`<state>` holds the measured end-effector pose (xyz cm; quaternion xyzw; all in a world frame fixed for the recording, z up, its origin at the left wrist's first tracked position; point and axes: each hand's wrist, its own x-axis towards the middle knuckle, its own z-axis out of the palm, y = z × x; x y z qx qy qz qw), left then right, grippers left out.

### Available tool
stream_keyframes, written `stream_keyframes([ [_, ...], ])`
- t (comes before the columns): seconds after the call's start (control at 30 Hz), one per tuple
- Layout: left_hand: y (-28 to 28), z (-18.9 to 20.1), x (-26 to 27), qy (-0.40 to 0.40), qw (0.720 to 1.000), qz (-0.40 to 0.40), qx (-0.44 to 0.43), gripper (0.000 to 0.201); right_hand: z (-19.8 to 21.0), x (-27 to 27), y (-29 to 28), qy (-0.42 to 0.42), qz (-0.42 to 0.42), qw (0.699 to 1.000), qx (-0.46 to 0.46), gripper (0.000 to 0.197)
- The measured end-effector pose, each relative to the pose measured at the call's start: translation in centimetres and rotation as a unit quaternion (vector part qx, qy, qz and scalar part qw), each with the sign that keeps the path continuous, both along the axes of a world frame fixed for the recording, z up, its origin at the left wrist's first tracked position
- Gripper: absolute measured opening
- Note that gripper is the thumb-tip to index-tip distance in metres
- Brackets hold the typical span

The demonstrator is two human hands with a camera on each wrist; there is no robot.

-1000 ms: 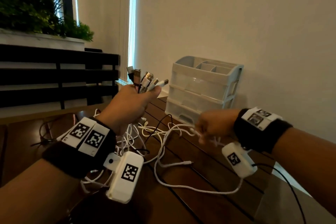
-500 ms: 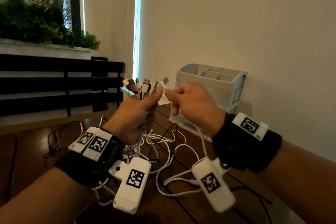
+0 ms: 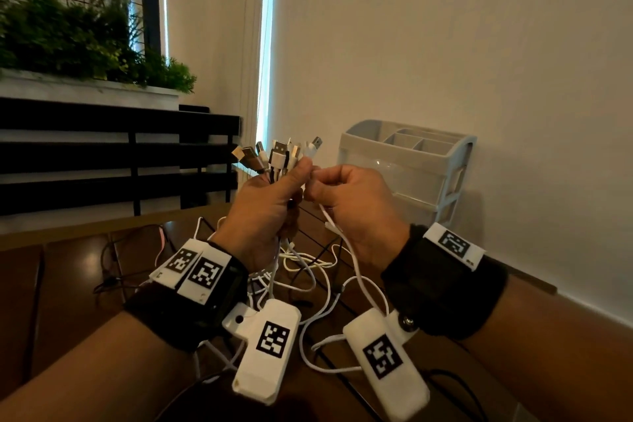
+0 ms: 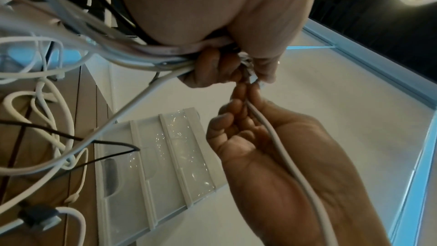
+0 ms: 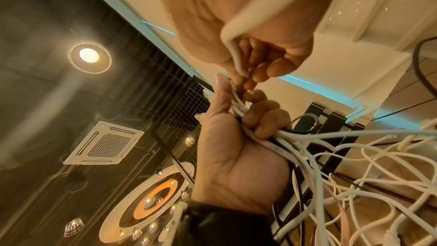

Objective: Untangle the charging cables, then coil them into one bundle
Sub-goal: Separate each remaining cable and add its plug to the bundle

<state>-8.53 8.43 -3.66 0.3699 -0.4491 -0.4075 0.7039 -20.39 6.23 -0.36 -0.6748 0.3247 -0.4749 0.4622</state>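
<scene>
**Now both hands meet at the plug ends**

Up above the table [image 3: 68, 271], the left hand [image 3: 263, 212] grips a fistful of charging cables [image 3: 274, 161], plugs fanned upward. Its thumb touches the right hand [image 3: 356, 202], whose fingertips pinch one white cable [image 4: 279, 149]. Slack cords lie looped on the wood beside a drawer organizer [image 3: 411, 161].

Drawer organiser [image 3: 404, 164] crowds the right; loose cables [image 3: 308, 271] litter table [image 3: 68, 271].

Beige wall [image 3: 445, 44], dark wood table [image 3: 68, 284], planter greenery [image 3: 68, 38], recessed ceiling light [image 5: 89, 56].
</scene>
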Motion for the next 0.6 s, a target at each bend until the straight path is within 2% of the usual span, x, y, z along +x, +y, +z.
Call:
stream_keyframes([
  [0.1,0.1,0.0,-0.3,-0.02,0.999,0.0,-0.025,0.034,0.2,0.2,0.2,-0.037,0.01,0.998,0.043,0.016],
  [0.17,0.1,0.0,-0.4,-0.012,0.999,0.021,-0.027,0.028,0.7,0.1,0.2,-0.035,0.051,0.994,0.09,0.011],
  [0.3,-0.3,0.5,0.8,0.054,0.995,0.084,-0.028,0.033,1.3,-1.2,-0.5,0.092,0.2,0.963,0.155,0.007],
  [0.4,-0.4,1.4,2.5,0.139,0.987,0.072,-0.038,0.037,0.9,-2.7,-1.7,0.199,0.233,0.949,0.079,0.002],
  [0.47,-0.1,2.1,3.3,0.186,0.979,0.061,-0.053,0.044,0.1,-3.6,-2.9,0.275,0.218,0.936,0.012,0.01],
  [0.53,0.6,2.9,4.0,0.18,0.979,0.064,-0.068,0.046,-0.5,-4.9,-4.4,0.305,0.205,0.93,-0.013,0.014],
  [0.6,1.5,3.8,5.0,0.114,0.984,0.106,-0.085,0.045,-0.6,-6.6,-6.1,0.305,0.169,0.937,-0.019,0.014],
])
